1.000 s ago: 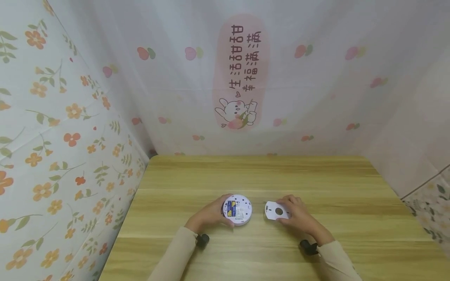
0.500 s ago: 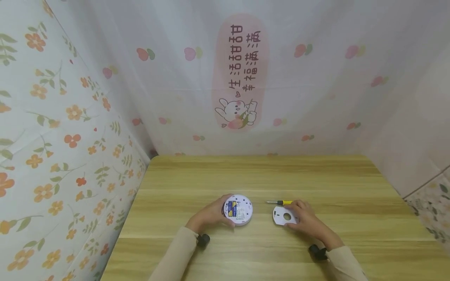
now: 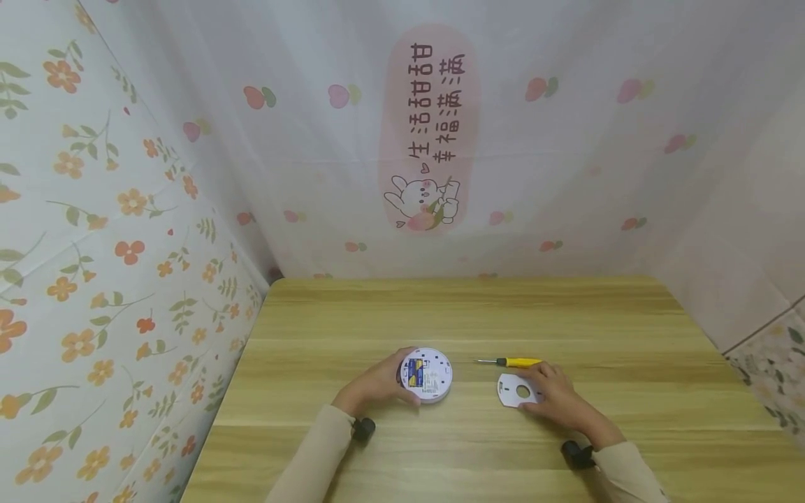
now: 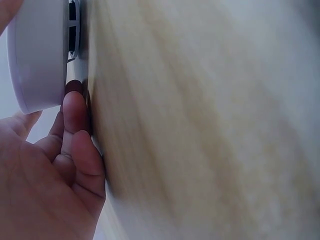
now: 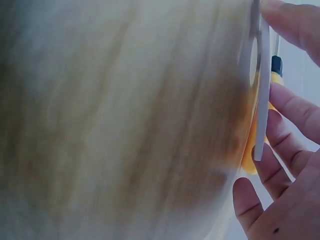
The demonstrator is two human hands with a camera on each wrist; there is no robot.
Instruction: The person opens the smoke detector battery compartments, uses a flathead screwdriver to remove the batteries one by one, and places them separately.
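Observation:
A round white smoke detector sits left of centre over the table, its back facing up with blue-and-yellow batteries in an open compartment. My left hand grips its left side; in the left wrist view its thick white side wall stands close by the fingers. To the right, a flat white mounting plate with a round hole in the middle is pinched at its right end by my right hand. Edge-on in the right wrist view, the plate shows between thumb and fingers, just over the tabletop.
A yellow-handled screwdriver with a thin metal shaft lies right behind the plate, its tip pointing left. The wooden table ends at a white printed curtain at the back. A flowered curtain hangs on the left.
My right hand has moved right and slightly nearer with the mounting plate, away from the smoke detector. The screwdriver, mostly hidden before, has come into sight. My left hand stays almost still.

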